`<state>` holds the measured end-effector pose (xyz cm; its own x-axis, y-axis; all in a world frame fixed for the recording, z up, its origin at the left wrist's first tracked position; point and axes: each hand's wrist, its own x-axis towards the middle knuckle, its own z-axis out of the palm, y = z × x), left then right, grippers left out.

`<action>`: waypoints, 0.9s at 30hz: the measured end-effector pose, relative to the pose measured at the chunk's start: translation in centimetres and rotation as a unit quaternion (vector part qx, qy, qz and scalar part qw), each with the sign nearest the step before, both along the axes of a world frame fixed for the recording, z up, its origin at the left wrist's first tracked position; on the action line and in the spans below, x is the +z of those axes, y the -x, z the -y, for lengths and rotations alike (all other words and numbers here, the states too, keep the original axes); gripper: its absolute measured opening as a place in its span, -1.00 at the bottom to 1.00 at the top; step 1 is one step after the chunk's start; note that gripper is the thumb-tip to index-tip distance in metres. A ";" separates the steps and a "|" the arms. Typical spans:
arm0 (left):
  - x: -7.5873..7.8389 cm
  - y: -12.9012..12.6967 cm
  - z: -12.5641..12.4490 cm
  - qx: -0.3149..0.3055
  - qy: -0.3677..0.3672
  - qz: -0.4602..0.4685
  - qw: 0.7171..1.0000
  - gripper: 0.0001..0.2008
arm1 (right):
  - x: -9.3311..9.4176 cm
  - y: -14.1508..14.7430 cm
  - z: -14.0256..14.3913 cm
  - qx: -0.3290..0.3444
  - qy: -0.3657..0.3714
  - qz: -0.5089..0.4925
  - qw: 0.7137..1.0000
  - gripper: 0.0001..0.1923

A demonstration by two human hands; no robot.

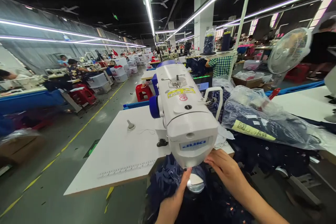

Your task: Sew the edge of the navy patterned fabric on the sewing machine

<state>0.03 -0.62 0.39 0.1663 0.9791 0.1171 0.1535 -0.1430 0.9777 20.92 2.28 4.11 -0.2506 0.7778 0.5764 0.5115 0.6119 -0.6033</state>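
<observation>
A white sewing machine point(190, 122) with a blue handwheel stands before me, its rounded head facing me. Navy patterned fabric point(168, 175) lies beneath the head and drapes over the front. To the left of the shiny rounded machine end point(195, 183), my left hand point(173, 197) is closed on the fabric; its thumb points up toward the head and its other fingers are hidden. My right hand point(227, 166) is at the head's lower right, fingers bent and together on the fabric, their tips partly hidden. The head blocks the needle from view.
A white tabletop point(118, 143) with a printed ruler carries a small grey metal piece point(130, 125) and loose thread. At right lie plastic-bagged navy pieces point(252, 119) and a standing fan point(290, 50). A red stool point(143, 92) stands behind; co-workers sit farther off.
</observation>
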 end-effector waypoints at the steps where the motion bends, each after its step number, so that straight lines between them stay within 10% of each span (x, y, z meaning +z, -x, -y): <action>1: 0.3 -0.6 -0.2 -0.013 0.005 0.010 1.000 -0.57 | 0.2 0.3 0.1 0.003 0.007 -0.011 1.000 -0.83; 11: 4.0 -1.7 -1.8 -0.043 0.051 0.065 0.996 -0.40 | 0.0 2.9 1.0 -0.019 0.147 -0.132 0.980 -0.93; 27: 0.6 1.6 -1.0 0.003 0.122 0.016 0.992 -0.63 | 0.4 1.2 1.3 0.056 0.175 -0.091 0.979 -0.86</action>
